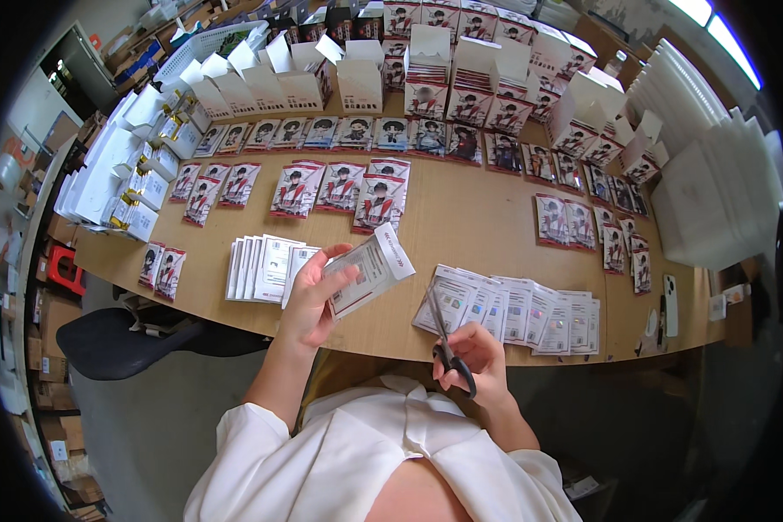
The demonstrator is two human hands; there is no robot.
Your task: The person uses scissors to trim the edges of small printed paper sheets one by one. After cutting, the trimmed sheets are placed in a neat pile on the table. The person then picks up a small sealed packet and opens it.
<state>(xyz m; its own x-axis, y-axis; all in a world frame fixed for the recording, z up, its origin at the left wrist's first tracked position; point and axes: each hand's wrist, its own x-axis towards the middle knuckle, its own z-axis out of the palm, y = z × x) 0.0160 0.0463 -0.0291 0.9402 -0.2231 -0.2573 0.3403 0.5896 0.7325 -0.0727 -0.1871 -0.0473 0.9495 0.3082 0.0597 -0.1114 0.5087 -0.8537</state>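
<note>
My left hand (309,296) grips a flat packet (364,271) with a white top strip, its printed back turned up and tilted above the table. In my right hand (478,361) is a pair of scissors (445,337) with black handles, the blades pointing up and away from me, apart from the packet. Just left of my left hand lies a fanned row of white-backed packets (265,265). Beyond the scissors, to the right, another overlapping row of such packets (531,311) is spread near the table's front edge.
Red-and-white character packets (378,202) lie in groups across the wooden table (461,222). Opened white boxes (361,83) line the back. White trays with small boxes (139,187) stand left; stacked translucent plastic trays (713,191) stand right. A phone (671,304) lies at the right edge.
</note>
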